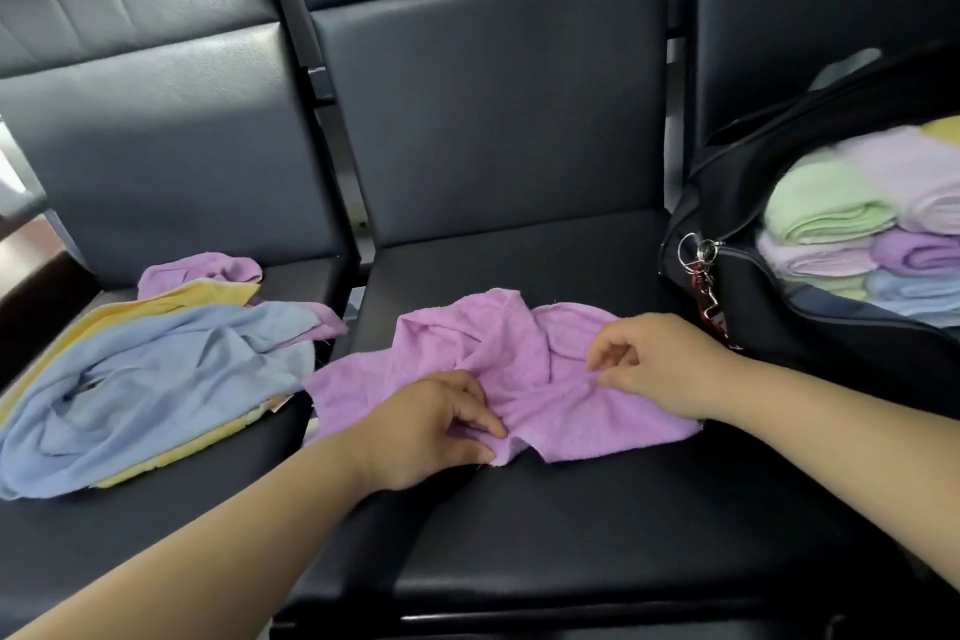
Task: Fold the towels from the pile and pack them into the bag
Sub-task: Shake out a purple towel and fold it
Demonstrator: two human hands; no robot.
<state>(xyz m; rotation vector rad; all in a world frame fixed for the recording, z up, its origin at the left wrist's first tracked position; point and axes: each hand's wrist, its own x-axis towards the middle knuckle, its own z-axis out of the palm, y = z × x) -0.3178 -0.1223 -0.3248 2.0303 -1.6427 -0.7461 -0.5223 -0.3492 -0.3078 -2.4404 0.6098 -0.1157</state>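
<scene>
A crumpled purple towel lies on the middle black seat. My left hand pinches its near edge between thumb and fingers. My right hand pinches a fold on the towel's right side with curled fingers. On the left seat sits the pile: a blue towel on top, yellow ones under it, a purple one behind. On the right seat an open black bag holds several folded towels in green, lilac, purple and blue.
Three black padded seats stand in a row with upright backrests behind. A metal key ring with a red strap hangs from the bag's near end. Gaps separate the seats.
</scene>
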